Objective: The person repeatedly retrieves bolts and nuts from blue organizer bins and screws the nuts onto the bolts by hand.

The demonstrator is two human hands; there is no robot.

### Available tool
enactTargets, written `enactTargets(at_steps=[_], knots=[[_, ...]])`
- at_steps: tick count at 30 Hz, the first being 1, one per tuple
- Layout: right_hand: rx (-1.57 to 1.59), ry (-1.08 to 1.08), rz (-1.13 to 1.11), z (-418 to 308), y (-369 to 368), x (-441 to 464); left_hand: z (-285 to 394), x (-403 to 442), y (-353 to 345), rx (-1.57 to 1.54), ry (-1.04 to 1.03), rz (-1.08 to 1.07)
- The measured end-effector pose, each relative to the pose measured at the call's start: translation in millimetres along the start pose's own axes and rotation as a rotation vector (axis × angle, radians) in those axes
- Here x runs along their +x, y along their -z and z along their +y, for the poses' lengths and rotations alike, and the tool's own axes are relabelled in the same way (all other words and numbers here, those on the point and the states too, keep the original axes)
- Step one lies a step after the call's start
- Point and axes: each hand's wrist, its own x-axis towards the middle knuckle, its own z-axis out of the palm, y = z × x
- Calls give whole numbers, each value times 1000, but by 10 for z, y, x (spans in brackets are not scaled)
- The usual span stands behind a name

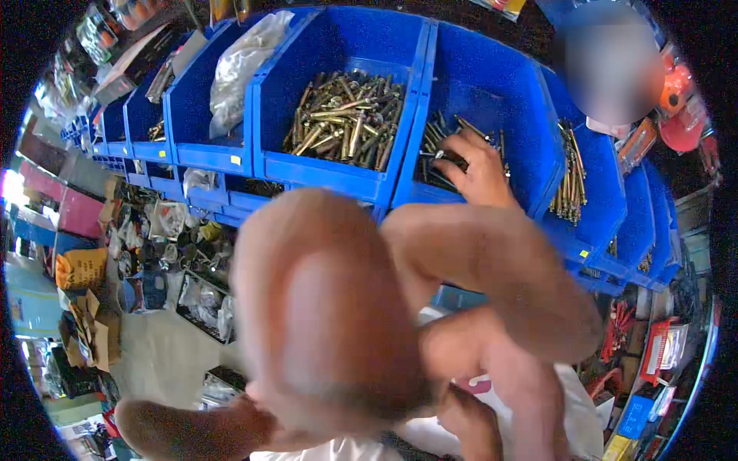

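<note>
Very close to the lens, my left hand [330, 307] fills the middle of the view, large and blurred. Its fingers are spread, and no object shows between them. Beyond it, my right hand [480, 169] reaches into a blue bin [480, 73], thumb and fingertips curled round some dark bolts [440, 167] at the heap. Part of the right forearm is hidden behind the nearer hand. In the neighbouring blue bin [369, 38] lies a pile of brass-coloured and dark bolts [350, 119].
More blue bins curve away on both sides; one on the right holds long bolts [570, 177]. A clear plastic bag [246, 69] hangs over a left bin. Black crates [204, 307] stand low left, red baskets [661, 349] at right. A blurred patch covers the upper right.
</note>
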Motion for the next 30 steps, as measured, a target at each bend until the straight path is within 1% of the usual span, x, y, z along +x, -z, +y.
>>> enactTargets(at_steps=[1,3,7,12,14,15,18,20,21,23,24,25,26,27,28,29,30], knots=[[6,49,29,-34,16,11,-50,18,-7,8,-8,0],[20,61,44,-69,37,6,-139,45,-24,33,-28,4],[20,194,156,-83,18,-7,-295,110,-71,90,-66,15],[91,209,216,-71,9,-14,-465,102,-100,182,-140,46],[124,218,299,-69,20,-12,-557,112,-95,207,-169,50],[160,184,300,-85,55,-18,-597,114,-94,223,-184,56],[193,114,395,-159,182,-89,-697,82,-77,289,-232,97],[326,-64,380,-211,268,-169,-764,79,-60,333,-251,127],[428,-87,397,-183,263,-198,-804,93,-50,355,-256,138],[880,-205,403,-165,241,-258,-882,120,-31,392,-258,139],[994,-247,342,-129,278,-286,-950,155,-57,408,-257,132],[1111,-282,314,-108,312,-305,-1044,224,68,557,-397,305],[1228,-316,284,-99,335,-313,-984,280,208,736,-365,433],[1325,-334,289,-46,296,-320,-971,289,411,926,-379,442],[1370,-375,270,-26,303,-331,-953,286,577,1070,-325,530],[1415,-414,250,-13,311,-341,-977,300,663,1080,-276,634],[1456,-439,249,-5,300,-350,-990,306,747,1110,-233,668]])
